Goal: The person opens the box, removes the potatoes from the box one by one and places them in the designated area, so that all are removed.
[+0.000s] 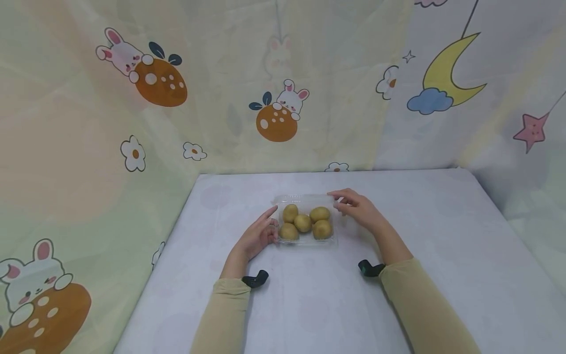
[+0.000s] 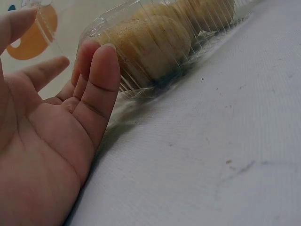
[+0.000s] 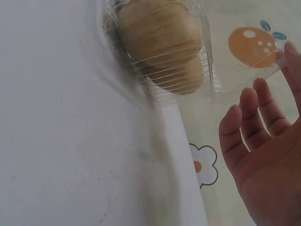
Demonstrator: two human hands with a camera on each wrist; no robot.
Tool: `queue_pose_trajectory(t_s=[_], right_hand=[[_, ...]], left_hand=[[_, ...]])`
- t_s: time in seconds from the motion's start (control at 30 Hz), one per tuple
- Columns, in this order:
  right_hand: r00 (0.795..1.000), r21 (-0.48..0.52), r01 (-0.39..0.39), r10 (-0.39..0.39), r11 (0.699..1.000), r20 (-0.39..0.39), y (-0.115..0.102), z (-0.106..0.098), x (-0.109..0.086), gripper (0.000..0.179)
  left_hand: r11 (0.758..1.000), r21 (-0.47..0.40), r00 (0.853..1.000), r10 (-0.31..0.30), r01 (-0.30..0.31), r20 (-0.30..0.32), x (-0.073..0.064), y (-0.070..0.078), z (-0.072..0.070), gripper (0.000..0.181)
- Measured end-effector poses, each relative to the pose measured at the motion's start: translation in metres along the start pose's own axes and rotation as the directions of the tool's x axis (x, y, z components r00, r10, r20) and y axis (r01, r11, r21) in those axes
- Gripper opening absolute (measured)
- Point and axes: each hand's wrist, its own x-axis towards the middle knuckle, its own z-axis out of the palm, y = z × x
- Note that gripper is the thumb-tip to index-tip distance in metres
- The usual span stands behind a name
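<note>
A clear plastic clamshell box (image 1: 305, 243) stands on the table with several yellow potatoes (image 1: 302, 223) inside. Its transparent lid (image 1: 304, 198) is raised at the far side. My left hand (image 1: 258, 235) is at the box's left side, fingertips against or very close to the wall. In the left wrist view its fingers (image 2: 104, 70) are loosely bent beside a potato (image 2: 155, 44) behind the ribbed plastic. My right hand (image 1: 359, 209) is at the right, a fingertip at the lid's corner. In the right wrist view the other fingers (image 3: 233, 129) stand apart from the box.
A white cloth covers the table (image 1: 309, 305). Patterned fabric (image 1: 221, 64) hangs behind it and along both sides. Each wrist bears a black strap-like device, one on the left (image 1: 255, 279) and one on the right (image 1: 370, 268).
</note>
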Motion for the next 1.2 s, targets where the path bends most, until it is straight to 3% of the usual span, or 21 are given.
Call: queue_pose_trajectory(t_s=[0.2,0.4,0.63,0.9,1.1,1.2], right_hand=[[0.999,0.006,-0.037,0.038,0.999,-0.032,-0.006,0.000,0.005,0.046],[0.998,0.027,-0.021,0.023,0.999,-0.059,-0.007,0.000,0.011,0.048],[0.996,0.050,-0.059,0.062,0.997,-0.067,-0.006,0.000,0.018,0.057],[0.995,0.146,-0.040,0.052,0.988,-0.081,-0.007,0.000,0.024,0.057],[0.997,0.226,-0.042,0.054,0.973,-0.048,-0.021,-0.005,0.020,0.065],[0.998,0.245,-0.031,0.042,0.969,-0.042,-0.009,-0.003,0.026,0.068]], left_hand=[[1.000,0.013,0.999,-0.027,0.027,-0.030,0.001,0.001,0.001,0.053],[1.000,0.012,0.999,-0.027,0.028,-0.026,0.002,0.000,0.000,0.054],[1.000,0.004,1.000,-0.027,0.027,-0.014,0.001,0.000,0.000,0.054],[0.999,0.020,1.000,-0.025,0.025,-0.008,-0.001,0.002,0.000,0.053],[1.000,0.017,1.000,-0.026,0.026,-0.004,0.000,0.001,-0.001,0.055],[1.000,0.016,1.000,-0.024,0.024,0.000,0.001,-0.001,-0.002,0.056]])
